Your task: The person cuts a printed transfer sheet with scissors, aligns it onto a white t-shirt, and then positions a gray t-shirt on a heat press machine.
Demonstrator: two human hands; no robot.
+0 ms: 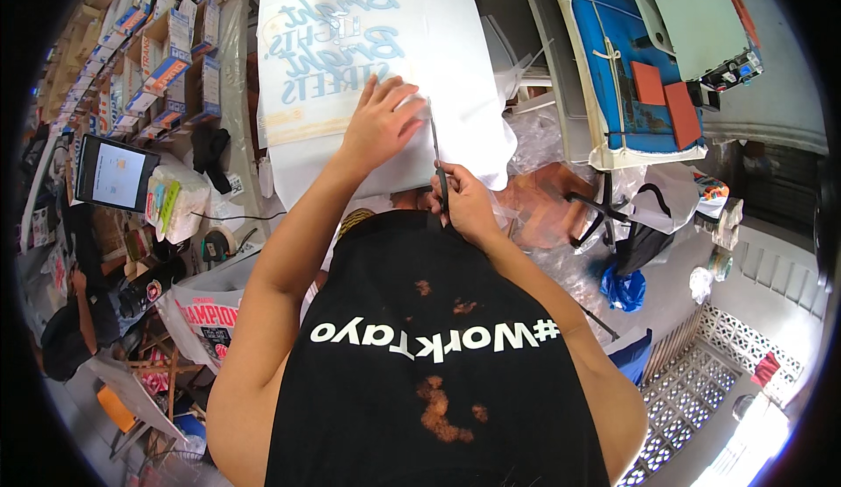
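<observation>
A translucent transfer film [349, 31] with mirrored blue lettering and a pale orange design lies on a white cloth [462, 14], draped over a flat surface in front of me. My left hand [378, 126] rests on the film's lower right part, its fingers spread and holding nothing. In my right hand [470, 204], near the cloth's front edge, is a pair of scissors [436, 141]. Their blades point away from me, just right of my left fingers and along the film's right side. Whether the blades touch the film, I cannot tell.
Several cardboard boxes [166, 59] are stacked at the left. Below them stand a lit screen [119, 173] and a wrapped white pack [181, 202]. A blue-topped table [596, 23] bears red blocks [648, 82] at the right. Another person [74, 329] is at the far left.
</observation>
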